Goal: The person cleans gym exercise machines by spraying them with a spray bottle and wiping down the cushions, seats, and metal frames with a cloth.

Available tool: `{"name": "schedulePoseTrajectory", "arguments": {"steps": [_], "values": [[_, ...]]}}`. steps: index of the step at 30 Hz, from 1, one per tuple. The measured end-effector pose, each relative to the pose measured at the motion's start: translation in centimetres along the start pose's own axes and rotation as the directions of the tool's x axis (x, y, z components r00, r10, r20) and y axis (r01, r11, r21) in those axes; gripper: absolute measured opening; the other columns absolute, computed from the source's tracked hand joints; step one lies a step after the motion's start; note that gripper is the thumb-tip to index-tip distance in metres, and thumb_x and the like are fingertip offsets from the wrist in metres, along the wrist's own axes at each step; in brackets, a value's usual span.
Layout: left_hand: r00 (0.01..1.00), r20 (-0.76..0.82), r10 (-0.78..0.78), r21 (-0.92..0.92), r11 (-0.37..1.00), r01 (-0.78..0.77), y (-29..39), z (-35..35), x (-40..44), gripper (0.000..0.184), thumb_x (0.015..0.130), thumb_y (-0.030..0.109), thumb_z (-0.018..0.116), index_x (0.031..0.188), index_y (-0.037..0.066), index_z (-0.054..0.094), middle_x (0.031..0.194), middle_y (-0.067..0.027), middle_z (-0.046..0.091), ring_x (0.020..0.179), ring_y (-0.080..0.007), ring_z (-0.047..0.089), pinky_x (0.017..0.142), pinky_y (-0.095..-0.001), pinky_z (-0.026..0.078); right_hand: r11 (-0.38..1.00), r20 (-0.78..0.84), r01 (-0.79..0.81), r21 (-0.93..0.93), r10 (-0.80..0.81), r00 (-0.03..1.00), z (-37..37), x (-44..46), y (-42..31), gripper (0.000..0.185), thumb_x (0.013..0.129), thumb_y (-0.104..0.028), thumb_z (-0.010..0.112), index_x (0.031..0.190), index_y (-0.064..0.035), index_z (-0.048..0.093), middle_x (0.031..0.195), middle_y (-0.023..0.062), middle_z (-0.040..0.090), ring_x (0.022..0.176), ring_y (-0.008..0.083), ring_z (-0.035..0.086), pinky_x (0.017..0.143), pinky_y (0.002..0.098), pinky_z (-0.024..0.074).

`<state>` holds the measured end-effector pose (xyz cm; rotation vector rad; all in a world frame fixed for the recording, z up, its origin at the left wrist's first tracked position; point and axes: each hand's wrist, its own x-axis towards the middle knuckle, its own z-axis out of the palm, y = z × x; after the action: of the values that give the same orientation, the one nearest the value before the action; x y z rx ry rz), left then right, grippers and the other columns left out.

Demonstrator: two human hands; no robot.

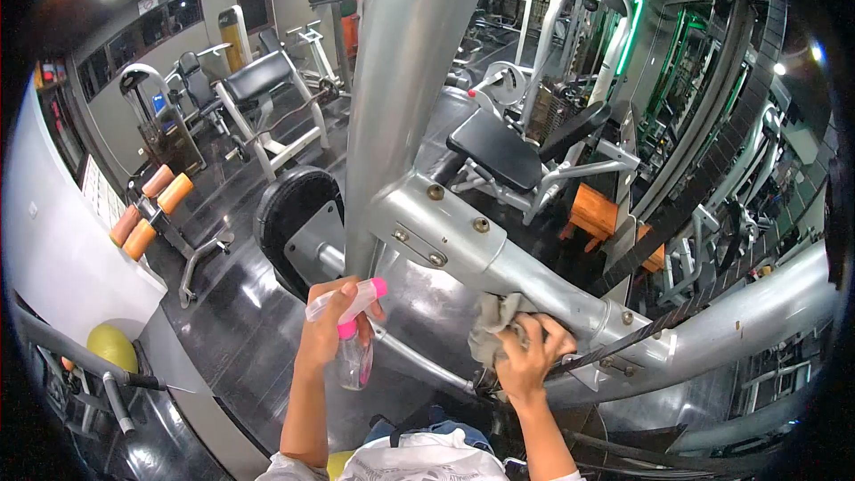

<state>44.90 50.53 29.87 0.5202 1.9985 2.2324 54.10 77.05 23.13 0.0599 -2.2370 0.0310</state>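
Note:
My left hand is wrapped round a clear spray bottle with a pink and translucent spray head, held upright in front of the thick grey post. In my right hand is a crumpled grey-beige cloth, pressed against the lower side of the silver machine tube. That tube slopes down to the right from a bolted bracket on the grey upright post. Part of the cloth is hidden behind my fingers.
A round black pad stands left of the post. Beyond are a black padded bench, an orange wooden box and a stand with orange rollers. A dark cable or belt crosses close to my right hand. A yellow-green ball sits far left.

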Motion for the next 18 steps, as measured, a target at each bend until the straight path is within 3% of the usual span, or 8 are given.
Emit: {"name": "schedulePoseTrajectory", "arguments": {"steps": [4,6,9,11,13,15,18], "values": [[1.0,-0.009,-0.007,0.01,1.0,0.008,-0.5,-0.1,-0.1,0.059,0.096,0.054,0.05,0.079,-0.001,0.064,0.073,-0.0106,0.068,0.046,-0.0159,0.06,0.045,-0.0279,0.047,0.984,-0.148,-0.028,0.179,0.055,0.988,-1.3,2.5,-0.3,0.024,0.07,-0.016,0.071,0.09,-0.0286,0.076,0.116,-0.0014,0.063,0.105,0.0227,0.051,0.089,0.041,0.0346],[0.999,0.015,-0.035,-0.013,0.999,0.035,-0.6,0.2,0.0,0.06,0.095,0.055,0.05,0.079,-0.001,0.064,0.073,-0.0106,0.068,0.046,-0.0159,0.06,0.045,-0.0277,0.047,0.953,-0.241,0.06,0.297,0.015,0.97,-1.2,5.5,-0.9,0.029,0.069,-0.015,0.071,0.094,-0.0283,0.076,0.121,-0.0004,0.063,0.108,0.024,0.053,0.092,0.0414,0.0353],[0.999,0.036,-0.024,-0.008,1.0,0.024,-0.5,0.6,0.2,0.06,0.095,0.054,0.05,0.079,-0.002,0.064,0.073,-0.011,0.068,0.046,-0.0163,0.06,0.045,-0.0276,0.047,0.94,-0.229,0.117,0.32,-0.043,0.972,-1.2,11.0,-2.8,0.036,0.065,-0.012,0.073,0.098,-0.026,0.074,0.125,-0.0002,0.063,0.111,0.0241,0.055,0.092,0.0421,0.0369],[0.999,0.04,-0.014,-0.013,1.0,0.015,-0.4,0.6,0.3,0.06,0.095,0.054,0.05,0.079,-0.002,0.064,0.072,-0.011,0.068,0.046,-0.0164,0.06,0.045,-0.0276,0.047,0.958,-0.055,0.021,0.285,-0.005,0.998,-1.1,12.9,-3.4,0.045,0.061,-0.008,0.076,0.103,-0.0238,0.07,0.124,-0.0007,0.063,0.112,0.0232,0.056,0.092,0.0416,0.0383],[0.999,0.045,-0.005,-0.018,1.0,0.005,-0.2,0.4,0.5,0.06,0.095,0.054,0.05,0.08,-0.002,0.065,0.072,-0.0111,0.068,0.046,-0.0166,0.06,0.045,-0.0276,0.047,0.955,-0.05,0.005,0.296,0.011,0.999,-1.9,12.4,-3.1,0.047,0.06,-0.006,0.076,0.103,-0.0234,0.069,0.124,-0.0006,0.064,0.112,0.0228,0.057,0.092,0.0411,0.0386],[1.0,-0.013,-0.012,-0.028,1.0,0.011,-0.3,0.4,0.5,0.06,0.093,0.053,0.051,0.08,-0.004,0.065,0.068,-0.0137,0.066,0.045,-0.0188,0.06,0.038,-0.0285,0.045,0.954,-0.032,-0.023,0.299,0.034,0.999,-2.8,11.2,-2.2,0.048,0.06,-0.006,0.076,0.104,-0.0234,0.068,0.124,-0.0001,0.064,0.109,0.0232,0.059,0.091,0.0415,0.0391],[1.0,0.006,-0.027,-0.028,0.999,0.027,-0.4,-0.2,0.3,0.058,0.096,0.052,0.05,0.082,-0.002,0.065,0.073,-0.0109,0.068,0.046,-0.0165,0.059,0.045,-0.0275,0.047,0.978,-0.018,-0.005,0.21,0.009,1.0,-3.0,9.7,-1.7,0.047,0.061,-0.009,0.076,0.105,-0.0235,0.069,0.123,0.0004,0.064,0.107,0.0236,0.059,0.091,0.0415,0.0393]]}}
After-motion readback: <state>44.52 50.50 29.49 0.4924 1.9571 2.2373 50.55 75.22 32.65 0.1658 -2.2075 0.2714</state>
